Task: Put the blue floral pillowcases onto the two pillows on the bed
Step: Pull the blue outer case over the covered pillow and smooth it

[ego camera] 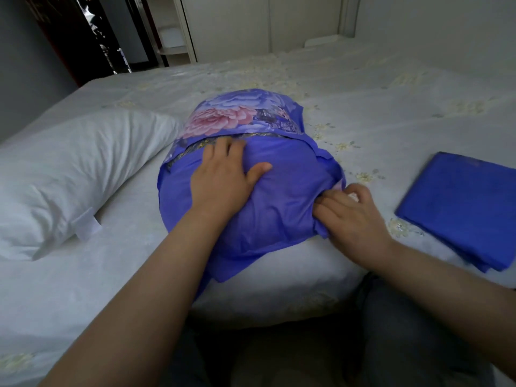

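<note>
Pillowcase fabric, blue with pink and lilac blooms, covers the pillow at the middle of the frame. This blue floral pillowcase (279, 191) lies on the bed (391, 93) with its long axis running from the near edge toward the upper centre, the flowered end pointing away from the camera and the plain blue end, loose and rumpled, hanging over the mattress edge at the bottom. The left hand (223, 177) rests flat on top of it, its fingers (223, 148) straight and close together, tips reaching the patterned band, thumb spread out to the right. The right hand (354, 216) sits at the right side of the bundle, its fingers (332, 201) curled and pinching a fold of the blue cloth, with a scrap of white filling showing just beside them. A bare white pillow (69, 177) lies at the left of the frame, touching the covered one near its far end. A folded blue pillowcase (460, 208) lies flat at the right, well apart from the hands. A white wardrobe (265, 23) stands at the upper centre.
</note>
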The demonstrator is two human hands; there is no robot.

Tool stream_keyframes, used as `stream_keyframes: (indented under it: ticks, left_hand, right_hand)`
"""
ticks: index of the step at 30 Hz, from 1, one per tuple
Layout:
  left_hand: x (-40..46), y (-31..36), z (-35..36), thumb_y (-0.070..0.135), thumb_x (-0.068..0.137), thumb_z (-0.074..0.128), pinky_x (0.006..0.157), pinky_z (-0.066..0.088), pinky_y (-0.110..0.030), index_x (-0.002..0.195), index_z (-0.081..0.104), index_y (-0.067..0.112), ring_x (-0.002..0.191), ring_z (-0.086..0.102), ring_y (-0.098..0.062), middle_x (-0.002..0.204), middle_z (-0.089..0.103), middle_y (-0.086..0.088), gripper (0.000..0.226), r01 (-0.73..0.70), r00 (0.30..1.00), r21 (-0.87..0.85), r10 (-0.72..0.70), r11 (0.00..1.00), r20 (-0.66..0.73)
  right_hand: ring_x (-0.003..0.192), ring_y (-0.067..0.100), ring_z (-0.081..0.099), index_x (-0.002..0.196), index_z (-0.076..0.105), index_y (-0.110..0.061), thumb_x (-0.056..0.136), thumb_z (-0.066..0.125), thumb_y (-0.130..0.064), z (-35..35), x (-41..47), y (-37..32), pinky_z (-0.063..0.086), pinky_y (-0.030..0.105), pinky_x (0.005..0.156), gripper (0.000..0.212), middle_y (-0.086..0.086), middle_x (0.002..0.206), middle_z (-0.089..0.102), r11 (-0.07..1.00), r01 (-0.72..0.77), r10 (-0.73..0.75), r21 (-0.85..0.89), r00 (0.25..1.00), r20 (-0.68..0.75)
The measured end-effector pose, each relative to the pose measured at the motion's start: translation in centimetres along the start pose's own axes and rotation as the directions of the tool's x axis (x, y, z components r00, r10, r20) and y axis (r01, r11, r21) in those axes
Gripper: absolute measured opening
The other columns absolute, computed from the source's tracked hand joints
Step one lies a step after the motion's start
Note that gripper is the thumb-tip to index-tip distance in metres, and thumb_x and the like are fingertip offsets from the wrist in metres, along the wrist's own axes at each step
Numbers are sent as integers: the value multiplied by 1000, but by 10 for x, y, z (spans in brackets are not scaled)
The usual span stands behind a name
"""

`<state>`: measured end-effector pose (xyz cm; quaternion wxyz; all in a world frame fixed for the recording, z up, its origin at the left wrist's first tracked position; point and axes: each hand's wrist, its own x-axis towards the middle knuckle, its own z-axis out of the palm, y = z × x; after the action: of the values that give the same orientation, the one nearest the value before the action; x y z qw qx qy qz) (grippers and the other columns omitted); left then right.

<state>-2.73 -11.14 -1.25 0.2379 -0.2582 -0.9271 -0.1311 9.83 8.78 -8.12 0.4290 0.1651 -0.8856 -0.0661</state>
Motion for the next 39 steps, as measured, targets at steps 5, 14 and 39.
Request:
stream_keyframes:
  ticks: [5, 14, 39]
  left_hand:
    - [35, 27, 9, 56, 88, 52, 87, 42, -38, 126, 54, 20, 119, 48, -30, 128, 54, -10, 53, 18, 974, 6, -19, 1000, 228]
    - [78, 40, -5, 27, 101, 33, 76, 41, -40, 108, 55, 4, 101, 56, -39, 110, 61, -24, 32, -20, 997, -61, 25, 998, 77]
    - [51, 18, 30, 36, 100, 39, 60, 31, -38, 114, 44, 2, 84, 60, -41, 94, 64, -23, 37, -190, 980, 88, 183, 978, 78]
  right_hand:
    - [105, 21, 51, 105, 50, -14, 83, 48, -9, 8, -4, -15, 33, 34, 82, 22, 6, 104, 66, 994, -77, 73, 73, 996, 56]
    - [89, 23, 58, 117, 47, -18, 75, 43, -14, 2, 13, -12, 33, 30, 80, 42, 3, 96, 66, 967, -181, 142, 181, 968, 209]
    - [92, 23, 56, 120, 49, -11, 83, 40, -72, -22, 7, 23, 43, 33, 78, 72, 5, 114, 58, 247, -967, 643, -60, 118, 756]
